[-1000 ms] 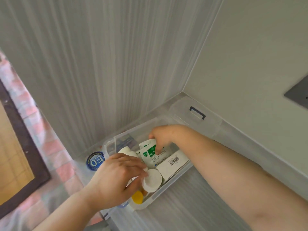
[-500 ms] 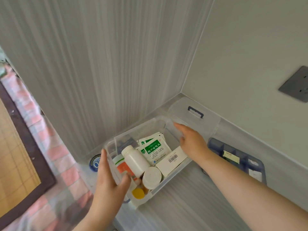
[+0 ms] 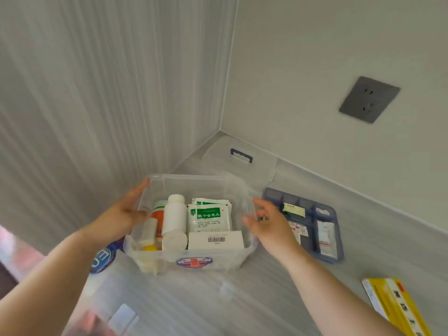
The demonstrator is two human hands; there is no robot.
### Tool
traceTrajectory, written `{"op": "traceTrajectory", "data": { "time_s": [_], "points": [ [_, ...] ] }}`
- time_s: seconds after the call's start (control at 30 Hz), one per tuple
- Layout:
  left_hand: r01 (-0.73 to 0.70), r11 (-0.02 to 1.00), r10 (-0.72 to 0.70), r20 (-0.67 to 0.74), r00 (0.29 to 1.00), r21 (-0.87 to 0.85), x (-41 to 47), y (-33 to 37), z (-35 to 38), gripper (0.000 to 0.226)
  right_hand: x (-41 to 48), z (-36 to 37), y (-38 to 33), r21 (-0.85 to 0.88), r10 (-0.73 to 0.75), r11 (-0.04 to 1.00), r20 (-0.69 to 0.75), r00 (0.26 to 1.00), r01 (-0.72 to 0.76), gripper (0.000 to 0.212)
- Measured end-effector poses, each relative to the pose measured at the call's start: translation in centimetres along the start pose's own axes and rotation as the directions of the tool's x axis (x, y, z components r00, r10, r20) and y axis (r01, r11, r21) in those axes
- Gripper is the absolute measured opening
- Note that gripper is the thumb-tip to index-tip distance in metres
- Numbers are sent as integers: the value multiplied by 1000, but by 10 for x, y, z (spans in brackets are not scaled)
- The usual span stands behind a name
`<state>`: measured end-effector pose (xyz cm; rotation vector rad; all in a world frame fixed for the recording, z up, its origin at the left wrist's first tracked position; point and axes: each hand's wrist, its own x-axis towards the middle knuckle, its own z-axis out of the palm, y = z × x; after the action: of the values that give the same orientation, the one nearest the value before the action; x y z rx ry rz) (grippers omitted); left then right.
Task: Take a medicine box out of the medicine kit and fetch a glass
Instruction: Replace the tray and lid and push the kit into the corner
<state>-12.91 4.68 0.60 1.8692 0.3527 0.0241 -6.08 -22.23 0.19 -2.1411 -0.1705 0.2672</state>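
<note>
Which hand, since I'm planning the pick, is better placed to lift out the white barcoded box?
Right. The right hand hovers open nearest the white barcoded box; the left hand touches the far wall of the medicine kit.

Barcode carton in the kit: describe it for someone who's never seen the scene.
On the counter, find the clear plastic kit, red cross on its front. Inside, against the front wall at the right, lies a flat white carton. It alone bears a black barcode; the sachets behind are green-printed, the bottle to its left round.
</note>
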Motion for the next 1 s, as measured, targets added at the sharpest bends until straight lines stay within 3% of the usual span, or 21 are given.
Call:
{"op": "traceTrajectory", "data": {
  "time_s": [0.1, 0.17, 0.2, 0.3, 0.4, 0.53, 0.63, 0.77, 0.9, 1.0],
  "points": [
    [2, 928, 41, -107, 993, 374, 16, 13, 6, 57, 7, -20, 16, -7, -23, 1000, -138, 990, 22, 39],
    [-6, 775, 152, -178, 972, 631, 12, 22, 16, 52, 14, -39, 33, -194, -37, 981, -231, 972, -9, 33],
    [-58, 744, 220, -162, 962, 666, 5, 28, 25, 49, 18, -49, 42, -304, -37, 952, -256, 966, -44, 31],
    [-377, 730, 430, 47, 902, 570, -25, 42, 57, 27, 29, -73, 67, -510, -9, 849, -275, 961, -138, 28],
    [-465, 585, 425, 237, 873, 665, -36, 43, 75, 16, 37, -83, 83, -636, 43, 752, -220, 975, -176, 27],
    [-301, 646, 317, 111, 942, 701, -31, 38, 79, 13, 43, -85, 96, -660, 64, 732, -176, 982, -166, 28],
    [-391, 519, 435, 159, 886, 760, -32, 35, 79, 34, 44, -87, 100, -638, 95, 751, -148, 984, -169, 29],
    [-427, 467, 562, 113, 819, 775, -34, 32, 82, 41, 43, -96, 101, -624, 145, 768, -47, 988, -142, 34],
    [-479, 401, 707, 68, 704, 781, -37, 24, 85, 71, 42, -99, 100, -689, 146, 718, 8, 989, -101, 37],
    [-422, 420, 663, 45, 747, 803, -41, 20, 85, 49, 45, -97, 96, -700, 164, 700, -36, 986, -142, 33]
  ]
}}
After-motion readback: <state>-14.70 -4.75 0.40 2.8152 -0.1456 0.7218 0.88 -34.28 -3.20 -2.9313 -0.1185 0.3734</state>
